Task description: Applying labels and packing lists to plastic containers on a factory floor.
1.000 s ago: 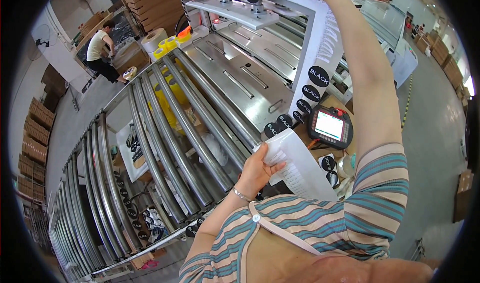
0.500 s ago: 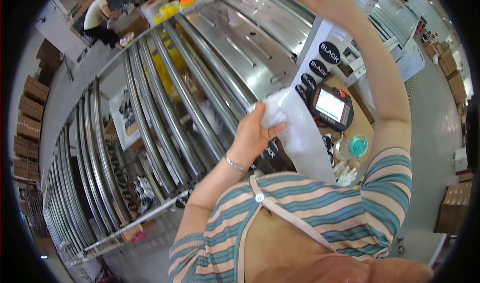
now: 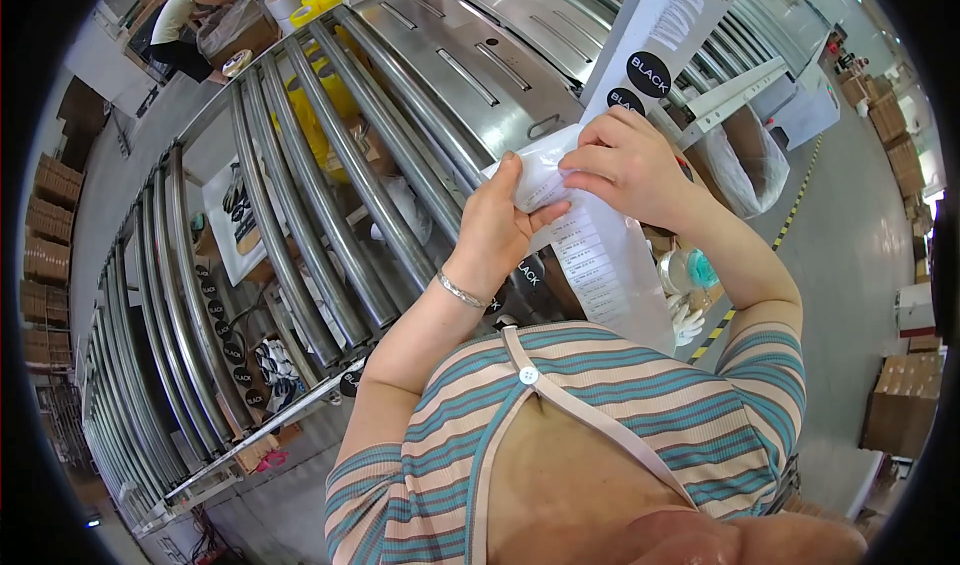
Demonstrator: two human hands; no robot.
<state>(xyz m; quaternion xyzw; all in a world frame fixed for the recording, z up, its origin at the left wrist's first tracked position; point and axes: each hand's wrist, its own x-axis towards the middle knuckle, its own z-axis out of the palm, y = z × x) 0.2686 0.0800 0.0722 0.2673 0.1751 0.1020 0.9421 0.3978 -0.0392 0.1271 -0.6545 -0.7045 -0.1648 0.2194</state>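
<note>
Seen from above, two bare hands raised in front of a striped shirt. Left hand (image 3: 500, 227), bracelet at the wrist, closed around the near edge of a small white plastic bag (image 3: 538, 180); right hand (image 3: 625, 165) pinching the same bag's far edge between thumb and fingertips, so both hands meet on it. Directly behind and below the hands, a long white paper sheet (image 3: 610, 265) printed with rows of text, hanging down toward the body; whether a finger also grips it cannot be told. Beyond the hands, a steel roller conveyor (image 3: 330, 165) running away to the upper left, with round black stickers (image 3: 648, 73) on a white strip just above the right hand. Far off at the upper left, another person (image 3: 180, 20) bent over cardboard boxes. Likely risks: thin slippery plastic sliding out of the pinch and dropping between the rollers, or the loose sheet slipping free while both hands work the bag.
</note>
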